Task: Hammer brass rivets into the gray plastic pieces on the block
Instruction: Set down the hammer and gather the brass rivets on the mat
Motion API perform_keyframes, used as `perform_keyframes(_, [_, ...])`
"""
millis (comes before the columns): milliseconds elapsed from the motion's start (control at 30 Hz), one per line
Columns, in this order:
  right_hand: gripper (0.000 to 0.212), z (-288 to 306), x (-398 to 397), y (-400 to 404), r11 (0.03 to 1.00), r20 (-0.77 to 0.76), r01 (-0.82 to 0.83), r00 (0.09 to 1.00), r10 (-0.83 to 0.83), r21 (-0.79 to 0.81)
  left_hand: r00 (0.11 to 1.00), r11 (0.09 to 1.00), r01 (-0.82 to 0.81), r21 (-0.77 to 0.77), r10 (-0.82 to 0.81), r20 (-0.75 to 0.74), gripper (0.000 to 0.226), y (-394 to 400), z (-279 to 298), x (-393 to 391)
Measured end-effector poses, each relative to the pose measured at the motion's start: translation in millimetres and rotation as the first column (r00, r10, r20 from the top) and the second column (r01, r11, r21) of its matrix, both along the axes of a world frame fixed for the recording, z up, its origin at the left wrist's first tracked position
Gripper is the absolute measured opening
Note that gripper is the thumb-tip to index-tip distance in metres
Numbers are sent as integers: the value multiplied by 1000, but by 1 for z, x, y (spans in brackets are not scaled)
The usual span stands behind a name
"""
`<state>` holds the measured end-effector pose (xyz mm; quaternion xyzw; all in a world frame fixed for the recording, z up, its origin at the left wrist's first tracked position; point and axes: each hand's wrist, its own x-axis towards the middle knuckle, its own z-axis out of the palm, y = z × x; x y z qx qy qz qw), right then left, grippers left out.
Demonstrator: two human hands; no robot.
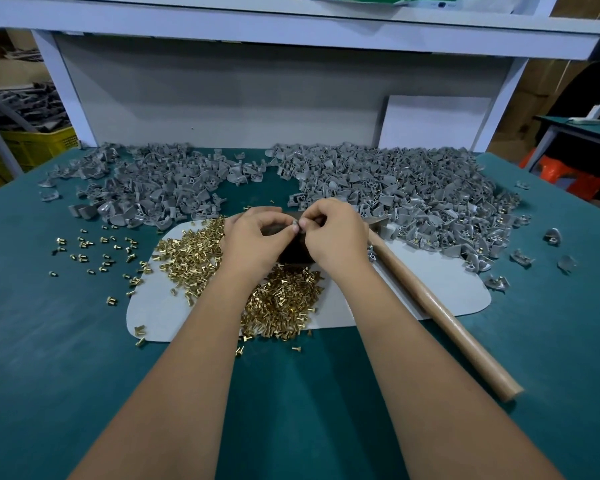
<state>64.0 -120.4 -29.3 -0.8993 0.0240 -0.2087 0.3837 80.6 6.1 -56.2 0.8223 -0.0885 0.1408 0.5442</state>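
Small gray plastic piece (pixel 295 224): pinched between the fingertips of the left hand (pixel 253 240) and right hand (pixel 336 235), held just above the dark block (pixel 293 252) at the middle of the pale mat (pixel 378 299). Brass rivets (pixel 281 299): heaped on the mat around the block, strays scattered left on the green table (pixel 66 341). Wooden-handled hammer (pixel 440 317): lying right of the hands; gray pieces (pixel 413 192) piled along the far side.

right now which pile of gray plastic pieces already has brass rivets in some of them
The right pile: brass shows in pieces along its near edge by the hammer. The left pile shows plain gray only.
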Motion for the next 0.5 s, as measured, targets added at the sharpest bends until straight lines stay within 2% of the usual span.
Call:
perform_keyframes(167, [28, 4, 0, 1, 1000, -47, 14, 999, -15, -28, 1000, 1000, -6, 2, 6, 9, 24, -1, -1, -1])
perform_keyframes(367, [23, -4, -4, 5, 999, 49, 21, 999, -22, 36, 997, 992, -66, 106, 61, 47, 26, -2, 2, -5])
perform_keyframes(500, [22, -6, -4, 6, 996, 51, 17, 998, -21, 86, 996, 986, -86, 141, 83, 33, 23, -2, 4, -8])
